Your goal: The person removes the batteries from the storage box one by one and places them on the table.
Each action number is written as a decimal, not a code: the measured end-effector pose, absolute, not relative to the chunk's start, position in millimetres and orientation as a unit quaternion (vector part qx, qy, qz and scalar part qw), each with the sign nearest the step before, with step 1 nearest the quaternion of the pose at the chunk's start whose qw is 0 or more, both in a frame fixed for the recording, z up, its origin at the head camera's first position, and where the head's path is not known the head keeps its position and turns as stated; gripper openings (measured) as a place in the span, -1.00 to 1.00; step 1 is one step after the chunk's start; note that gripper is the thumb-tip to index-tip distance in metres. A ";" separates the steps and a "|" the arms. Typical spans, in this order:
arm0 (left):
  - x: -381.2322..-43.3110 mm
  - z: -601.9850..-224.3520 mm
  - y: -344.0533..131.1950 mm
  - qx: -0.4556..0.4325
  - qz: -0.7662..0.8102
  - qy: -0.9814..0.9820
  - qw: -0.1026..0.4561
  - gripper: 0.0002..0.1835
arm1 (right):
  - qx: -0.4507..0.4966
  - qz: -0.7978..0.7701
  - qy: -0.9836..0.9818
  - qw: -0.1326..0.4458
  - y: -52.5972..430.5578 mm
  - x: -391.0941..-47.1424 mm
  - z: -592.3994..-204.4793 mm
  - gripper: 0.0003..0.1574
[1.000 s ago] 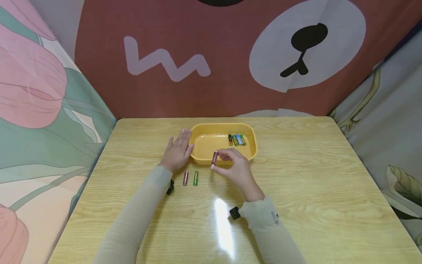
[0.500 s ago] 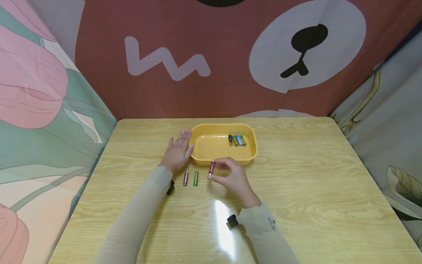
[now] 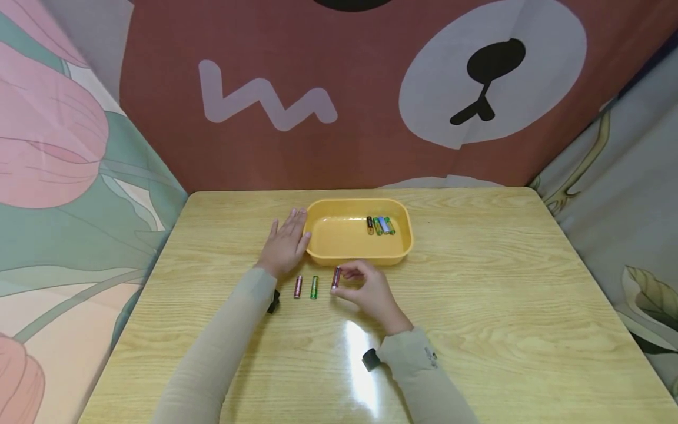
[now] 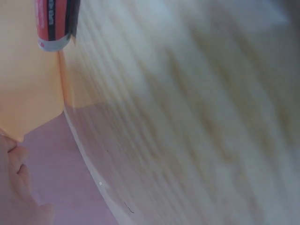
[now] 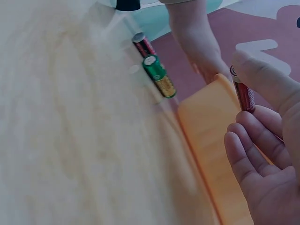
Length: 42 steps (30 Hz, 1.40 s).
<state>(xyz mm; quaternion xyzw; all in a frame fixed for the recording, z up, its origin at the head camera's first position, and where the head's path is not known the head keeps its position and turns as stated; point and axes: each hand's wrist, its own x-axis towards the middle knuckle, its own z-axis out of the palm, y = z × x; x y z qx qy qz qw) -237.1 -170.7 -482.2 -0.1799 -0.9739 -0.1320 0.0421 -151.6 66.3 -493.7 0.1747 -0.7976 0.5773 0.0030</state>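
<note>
Head view: my right grip [image 3: 373, 294] is clamped on a dark red cylindrical battery [image 3: 336, 277], pinched end to end, with my thumb at the near end and a fingertip at the far end. I hold it in front of the yellow plastic tray [image 3: 324, 259], outside its near wall and just to the right of a green battery [image 3: 314, 287] that lies on the wood-grain counter [image 3: 503, 294]. Left of the green one, near but apart, lies a pinkish-red battery [image 3: 298, 287]; the two are roughly parallel.

My left grip [image 3: 283, 244] holds nothing; its fingers are stretched out straight, and the hand rests against the tray's left end, with the thumb set apart from the other fingers.

Inside the tray, toward its right side, four batteries lie close together in a row: from the left, a black-and-gold battery [image 3: 369, 225], a green-and-yellow battery [image 3: 378, 226], a pale blue battery [image 3: 384, 225] and another green battery [image 3: 390, 225]. Their labels are too small for me to read.

From the right wrist, I see the pinched battery tilted between thumb and finger, my other fingers curved below it. From the left wrist, a red-and-black battery with a silver end shows against the yellow tray; I cannot tell from that view alone which one it is.
</note>
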 end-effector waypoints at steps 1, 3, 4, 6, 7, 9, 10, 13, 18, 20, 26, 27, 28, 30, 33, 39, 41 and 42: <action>-237.2 -482.5 -170.5 -0.180 -0.133 -0.974 0.042 -0.33 | 0.177 0.578 -0.796 0.001 66.0 -151.6 -495.3 -0.41; -237.2 -482.6 -170.5 -0.180 -0.133 -0.974 0.041 -0.33 | 0.181 0.580 -0.795 -0.003 65.5 -151.8 -498.2 -0.41; -237.0 -482.6 -170.4 -0.180 -0.135 -0.974 0.040 -0.33 | 0.183 0.580 -0.794 -0.006 65.3 -152.0 -499.4 -0.41; -236.7 -482.0 -170.4 -0.180 -0.136 -0.974 0.037 -0.32 | 0.182 0.582 -0.792 -0.013 64.8 -152.6 -501.6 -0.41; -236.6 -481.6 -170.4 -0.180 -0.136 -0.974 0.036 -0.31 | 0.181 0.585 -0.791 -0.018 64.6 -153.0 -502.5 -0.41; -236.3 -480.9 -170.4 -0.180 -0.133 -0.974 0.037 -0.31 | 0.174 0.590 -0.788 -0.028 64.2 -153.8 -504.3 -0.40; -236.3 -480.6 -170.4 -0.180 -0.134 -0.974 0.036 -0.30 | 0.171 0.594 -0.786 -0.032 64.0 -154.2 -504.9 -0.40; -236.2 -480.0 -170.0 -0.181 -0.131 -0.974 0.038 -0.30 | 0.162 0.605 -0.778 -0.044 63.3 -153.0 -502.2 -0.40; -236.2 -481.1 -169.9 -0.183 -0.136 -0.973 0.038 -0.31 | 0.156 0.612 -0.773 -0.054 61.7 -145.4 -484.4 -0.44; -236.3 -481.9 -170.0 -0.183 -0.140 -0.972 0.040 -0.31 | 0.155 0.603 -0.781 -0.049 61.7 -147.3 -492.1 -0.46; -236.1 -481.5 -170.2 -0.181 -0.137 -0.973 0.038 -0.32 | 0.164 0.551 -0.818 -0.033 60.8 -156.1 -521.6 -0.45; -236.1 -481.3 -170.4 -0.181 -0.135 -0.973 0.038 -0.32 | 0.165 0.544 -0.822 -0.031 60.3 -156.1 -522.1 -0.45; -236.2 -481.1 -170.8 -0.182 -0.133 -0.973 0.039 -0.32 | 0.166 0.538 -0.826 -0.030 59.7 -156.0 -522.3 -0.44; -236.2 -480.7 -171.3 -0.184 -0.132 -0.973 0.041 -0.32 | 0.165 0.529 -0.832 -0.027 58.5 -156.1 -522.6 -0.43; -236.3 -480.5 -171.6 -0.183 -0.136 -0.973 0.041 -0.33 | 0.165 0.522 -0.836 -0.025 56.8 -155.5 -521.1 -0.41; -235.2 -479.2 -171.2 -0.179 -0.136 -0.974 0.035 -0.33 | 0.164 0.492 -0.855 -0.025 54.3 -154.8 -521.1 -0.38; -234.8 -478.7 -170.7 -0.181 -0.134 -0.974 0.036 -0.33 | 0.166 0.480 -0.861 -0.023 53.9 -154.5 -521.3 -0.37; -234.6 -478.4 -170.4 -0.181 -0.134 -0.974 0.037 -0.33 | 0.168 0.475 -0.864 -0.021 53.8 -154.4 -521.4 -0.37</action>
